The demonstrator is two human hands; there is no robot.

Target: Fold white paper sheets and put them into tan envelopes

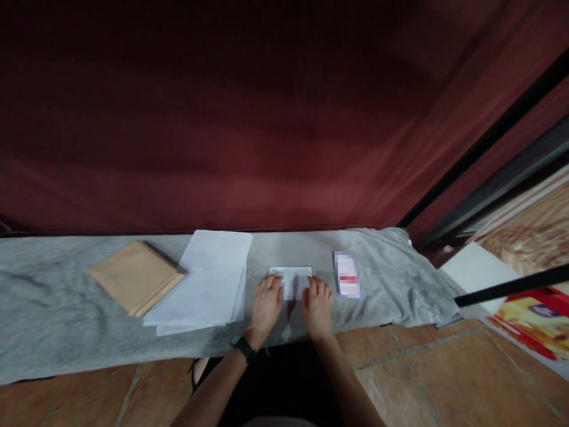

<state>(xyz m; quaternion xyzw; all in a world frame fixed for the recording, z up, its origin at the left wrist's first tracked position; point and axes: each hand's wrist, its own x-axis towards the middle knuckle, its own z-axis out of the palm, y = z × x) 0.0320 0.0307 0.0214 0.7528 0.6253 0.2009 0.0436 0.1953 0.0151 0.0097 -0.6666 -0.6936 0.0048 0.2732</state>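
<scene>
My left hand (267, 302) and right hand (318, 305) rest on opposite ends of the small white paper (294, 283), on the grey cloth (382, 267) (pinching or just pressing, can't tell). Uneven pressure could crease it crooked.

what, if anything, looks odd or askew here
The large white sheets left of the left hand lie unevenly stacked, edges out of line, and the gray cloth is rumpled at its right end. Nothing looks spilled or damaged.
</scene>
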